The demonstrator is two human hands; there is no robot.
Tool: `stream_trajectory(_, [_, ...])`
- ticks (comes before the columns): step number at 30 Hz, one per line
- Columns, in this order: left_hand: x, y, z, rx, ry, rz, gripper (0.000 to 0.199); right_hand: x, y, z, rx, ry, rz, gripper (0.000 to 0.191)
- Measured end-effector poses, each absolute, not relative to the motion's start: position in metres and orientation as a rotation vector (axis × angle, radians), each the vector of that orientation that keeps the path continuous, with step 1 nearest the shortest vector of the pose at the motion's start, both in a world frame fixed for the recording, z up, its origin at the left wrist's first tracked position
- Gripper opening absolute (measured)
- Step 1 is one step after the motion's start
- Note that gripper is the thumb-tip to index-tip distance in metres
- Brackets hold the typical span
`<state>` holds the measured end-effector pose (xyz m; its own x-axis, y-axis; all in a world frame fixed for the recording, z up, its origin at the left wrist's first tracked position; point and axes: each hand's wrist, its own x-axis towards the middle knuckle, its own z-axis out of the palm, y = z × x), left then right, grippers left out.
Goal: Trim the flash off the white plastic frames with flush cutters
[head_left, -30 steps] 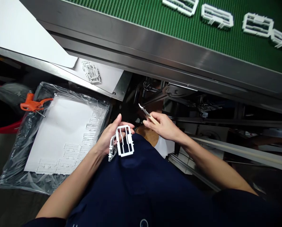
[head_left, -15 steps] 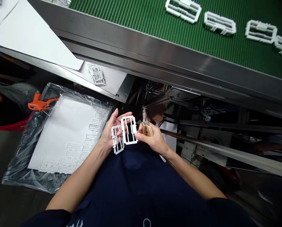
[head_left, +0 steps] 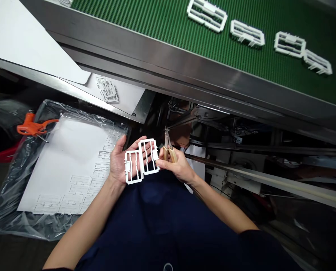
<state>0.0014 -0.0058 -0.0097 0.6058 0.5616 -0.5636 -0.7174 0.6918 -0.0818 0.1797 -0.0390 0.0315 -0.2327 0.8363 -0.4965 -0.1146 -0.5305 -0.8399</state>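
Observation:
Two thin white plastic frames are held in front of my dark blue shirt, their edges meeting. The left frame (head_left: 127, 165) lies across the palm of my left hand (head_left: 116, 162), whose fingers are stretched out and apart. Pinched at its right edge by my right thumb, the other frame (head_left: 155, 154) lies over the left fingers. My right hand (head_left: 182, 167) is closed and also carries nippers (head_left: 172, 154) with tan handles, their metal jaws pointing up and away from me.
Ahead, a green conveyor belt (head_left: 156, 34) carries several white frames behind a metal side rail (head_left: 145, 52). At left, a plastic-lined tray (head_left: 52, 233) holds white sheet (head_left: 63, 150), more frames, and an orange trigger-handled tool (head_left: 29, 126). Machine bars (head_left: 258, 178) run at right.
My left hand has opened flatter, and its frame has turned to face up. Both frames have come edge to edge. The whole view has shifted slightly to the right.

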Motion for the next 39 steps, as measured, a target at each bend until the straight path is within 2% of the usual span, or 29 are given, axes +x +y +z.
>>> stream_trajectory(4, [0.001,-0.005,-0.007,-0.219,0.541,0.768,0.042,0.179,-0.039,0.03,-1.36,-0.871,1.85,0.033])
stream_trajectory(9, [-0.001,-0.003,-0.005,-0.154,0.554,0.772,0.041,0.178,-0.04,0.029,-1.368,-0.871,1.853,0.035])
stream_trajectory(21, [-0.002,-0.003,-0.001,-0.15,0.579,0.789,0.039,0.176,-0.04,0.029,-1.371,-0.913,1.856,0.034])
stream_trajectory(28, [-0.002,-0.003,0.001,-0.166,0.577,0.801,0.041,0.176,-0.041,0.026,-1.297,-0.909,1.859,0.026])
stream_trajectory(34, [0.001,-0.005,0.004,-0.099,0.579,0.818,0.031,0.175,-0.039,0.024,-1.258,-0.857,1.897,0.026])
stream_trajectory(39, [0.001,-0.005,0.009,-0.075,0.563,0.811,0.03,0.169,-0.031,0.031,-1.145,-0.736,1.994,0.03])
